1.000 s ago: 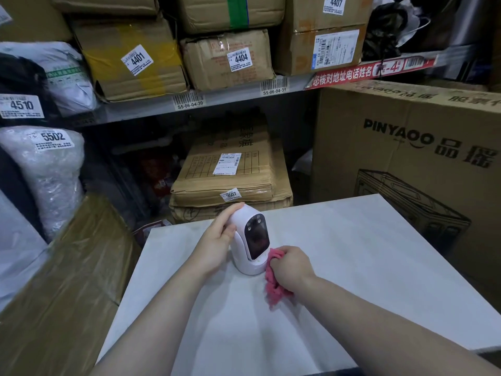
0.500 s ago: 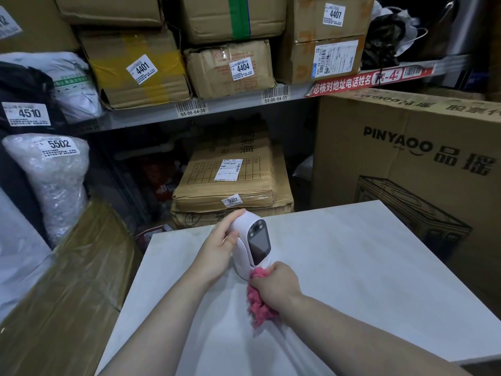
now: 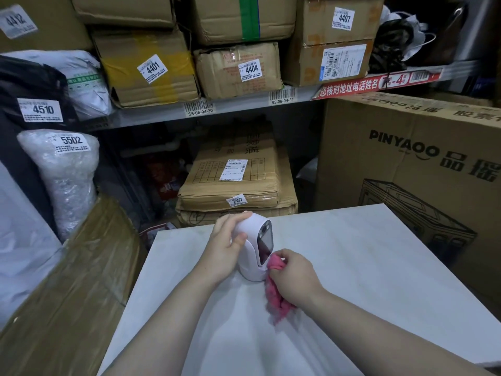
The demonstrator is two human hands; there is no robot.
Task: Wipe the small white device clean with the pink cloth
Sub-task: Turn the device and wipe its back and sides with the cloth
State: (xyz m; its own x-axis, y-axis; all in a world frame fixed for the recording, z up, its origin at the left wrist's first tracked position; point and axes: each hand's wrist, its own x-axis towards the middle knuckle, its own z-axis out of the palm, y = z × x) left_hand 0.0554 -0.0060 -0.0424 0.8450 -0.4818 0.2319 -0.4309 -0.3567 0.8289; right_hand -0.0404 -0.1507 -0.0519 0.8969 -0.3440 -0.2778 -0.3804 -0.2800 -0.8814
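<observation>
Now, pink cloth (image 3: 275, 299) against white device (image 3: 250, 257)

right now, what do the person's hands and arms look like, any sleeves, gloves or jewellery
The left hand and right hand are bare: no gloves, rings, watch or bracelet show. No sleeves appear as far up the arms as the picture reaches, and there are no visible markings.
</observation>
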